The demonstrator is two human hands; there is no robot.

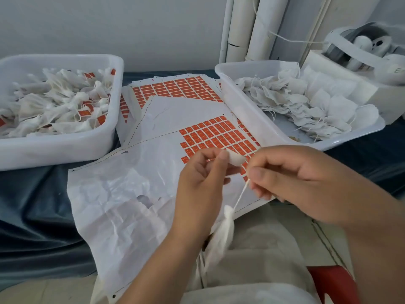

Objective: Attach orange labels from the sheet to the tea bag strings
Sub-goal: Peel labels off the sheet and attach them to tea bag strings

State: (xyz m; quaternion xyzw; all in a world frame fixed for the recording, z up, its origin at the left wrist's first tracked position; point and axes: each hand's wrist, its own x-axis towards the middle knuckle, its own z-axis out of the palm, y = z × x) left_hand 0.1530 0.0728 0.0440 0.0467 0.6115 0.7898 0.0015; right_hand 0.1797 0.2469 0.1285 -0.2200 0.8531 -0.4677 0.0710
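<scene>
Above the half-used white sheet of orange labels [175, 119], the right hand [306, 176] pinches the thin string [240, 195] of a hanging white cloth tea bag [221, 229]. The left hand [197, 185] grips a small white lump [237, 160]. Many bare bags [306, 102] wait.

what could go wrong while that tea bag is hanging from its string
The white mesh tea bag dangles in the air from the thin white string, pinched only by the right hand; it could swing or slip free. The crumpled white sheet of orange labels sags off the blue-covered surface and could slide off.
</scene>
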